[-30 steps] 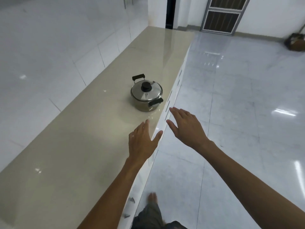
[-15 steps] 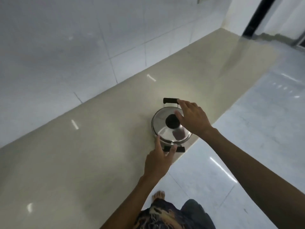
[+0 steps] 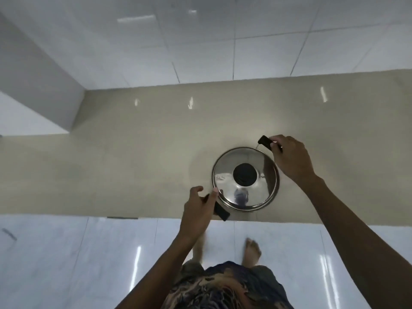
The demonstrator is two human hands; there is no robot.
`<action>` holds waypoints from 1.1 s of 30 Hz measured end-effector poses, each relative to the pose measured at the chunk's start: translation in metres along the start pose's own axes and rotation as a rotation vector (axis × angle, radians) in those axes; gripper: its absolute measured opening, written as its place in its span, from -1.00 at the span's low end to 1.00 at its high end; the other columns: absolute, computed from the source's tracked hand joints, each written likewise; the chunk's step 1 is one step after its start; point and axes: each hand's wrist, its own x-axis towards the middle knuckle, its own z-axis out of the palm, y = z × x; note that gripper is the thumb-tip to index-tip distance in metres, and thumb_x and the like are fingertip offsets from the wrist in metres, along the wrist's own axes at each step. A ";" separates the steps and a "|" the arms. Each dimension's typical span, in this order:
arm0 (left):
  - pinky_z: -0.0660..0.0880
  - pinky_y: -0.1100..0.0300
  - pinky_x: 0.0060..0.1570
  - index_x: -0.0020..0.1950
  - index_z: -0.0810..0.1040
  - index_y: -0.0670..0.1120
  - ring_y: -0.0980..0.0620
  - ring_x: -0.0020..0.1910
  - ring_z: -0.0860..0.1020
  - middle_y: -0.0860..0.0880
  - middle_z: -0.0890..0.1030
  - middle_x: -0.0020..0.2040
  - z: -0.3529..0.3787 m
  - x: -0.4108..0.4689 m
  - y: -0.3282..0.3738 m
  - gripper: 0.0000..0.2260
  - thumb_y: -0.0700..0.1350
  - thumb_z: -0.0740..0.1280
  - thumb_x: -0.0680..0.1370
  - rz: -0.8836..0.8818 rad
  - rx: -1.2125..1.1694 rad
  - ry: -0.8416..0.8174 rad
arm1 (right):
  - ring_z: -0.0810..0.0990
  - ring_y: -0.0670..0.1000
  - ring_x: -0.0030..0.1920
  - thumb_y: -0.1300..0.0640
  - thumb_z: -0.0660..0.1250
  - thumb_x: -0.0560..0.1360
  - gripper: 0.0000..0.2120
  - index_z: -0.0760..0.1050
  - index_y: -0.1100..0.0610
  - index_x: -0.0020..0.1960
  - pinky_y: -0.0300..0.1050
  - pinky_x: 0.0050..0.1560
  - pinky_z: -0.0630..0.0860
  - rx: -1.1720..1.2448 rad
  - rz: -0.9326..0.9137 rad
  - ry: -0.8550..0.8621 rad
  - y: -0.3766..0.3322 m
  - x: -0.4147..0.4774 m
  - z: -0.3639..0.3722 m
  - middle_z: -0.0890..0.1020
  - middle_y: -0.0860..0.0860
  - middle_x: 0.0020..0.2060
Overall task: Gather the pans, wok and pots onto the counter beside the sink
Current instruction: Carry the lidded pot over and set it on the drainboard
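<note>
A steel pot (image 3: 245, 179) with its shiny lid (image 3: 256, 188) on sat on the beige table (image 3: 133, 166), close to the table's front edge, and the person stood right over it. The left hand (image 3: 198, 208) was wrapped around the black side handle (image 3: 220, 211) on the near-left of the pot, thumb lying against the lid's rim. The right hand (image 3: 289, 159) was clenched on the opposite black handle (image 3: 265, 141) at the far-right, its fingers curled over the grip so that only the handle's end poked out. Between the two hands lay the lid, with its round black knob (image 3: 244, 174) at the middle, untouched by either hand. Whether the pot was resting on the table or just off it, I couldn't tell. Beyond the right hand the table ran back to a white tiled wall (image 3: 200, 41). Below the left hand, past the table's edge, a glossy pale floor (image 3: 66, 253) showed, with the person's bare feet (image 3: 252, 250) on it.
</note>
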 end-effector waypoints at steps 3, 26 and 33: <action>0.48 0.17 0.14 0.40 0.34 -0.01 0.05 0.08 0.55 0.04 0.52 0.09 0.008 -0.009 0.001 -0.50 0.22 0.30 0.58 -0.093 -0.117 0.073 | 0.65 0.20 0.01 0.12 0.26 0.61 -0.79 0.61 0.08 0.17 0.08 0.06 0.56 0.074 -0.020 -0.046 0.006 0.007 -0.005 0.71 0.13 -0.02; 0.56 -0.11 0.14 0.13 0.71 -0.09 -0.13 0.06 0.65 -0.12 0.72 0.06 -0.301 -0.089 -0.181 -0.72 -0.24 0.22 0.61 -0.013 -0.793 0.719 | 0.65 -0.08 -0.14 0.07 0.36 0.57 -0.92 0.60 0.02 0.05 -0.16 -0.18 0.50 0.543 -0.213 -0.265 -0.310 -0.115 0.139 0.67 -0.08 -0.19; 0.57 0.12 0.09 0.30 0.62 -0.16 -0.04 0.14 0.63 -0.09 0.68 0.17 -0.456 -0.126 -0.269 -0.70 -0.28 0.25 0.61 0.030 -0.776 0.939 | 0.70 0.04 -0.11 0.09 0.38 0.56 -0.94 0.62 -0.03 -0.01 0.14 0.02 0.67 0.716 -0.304 -0.392 -0.467 -0.179 0.218 0.70 -0.01 -0.17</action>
